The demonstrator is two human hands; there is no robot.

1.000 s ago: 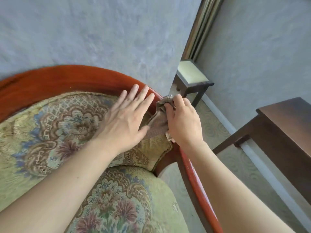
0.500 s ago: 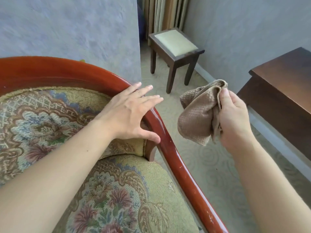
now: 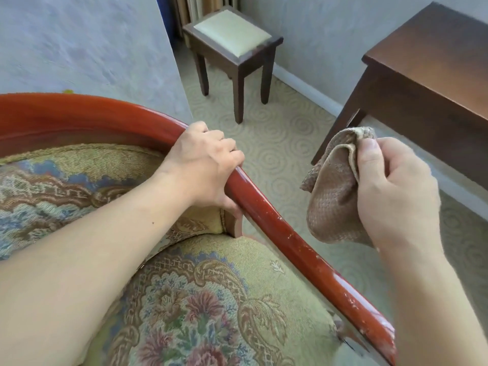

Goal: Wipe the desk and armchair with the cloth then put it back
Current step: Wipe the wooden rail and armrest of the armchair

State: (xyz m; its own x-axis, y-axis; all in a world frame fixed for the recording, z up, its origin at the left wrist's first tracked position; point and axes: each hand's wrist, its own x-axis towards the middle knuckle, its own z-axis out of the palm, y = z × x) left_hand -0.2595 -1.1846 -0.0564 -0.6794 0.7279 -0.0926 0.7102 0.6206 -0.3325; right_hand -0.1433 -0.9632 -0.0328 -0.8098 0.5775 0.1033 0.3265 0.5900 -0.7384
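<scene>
Now gripping the armchair (image 3: pixel 264 215) rail, left hand (image 3: pixel 203 165); right hand (image 3: pixel 396 191) clutches cloth (image 3: pixel 332 191) beside it.

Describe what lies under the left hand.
The left hand grips the red-brown wooden armchair rail; its fingers curl over the far side. The rail beneath the palm is hidden.

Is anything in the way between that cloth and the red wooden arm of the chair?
Nothing visible is. The right hand holds the cloth in the air just beside the armchair's red rail, with only open carpet showing in the gap. The left hand grips the rail higher up.
</scene>
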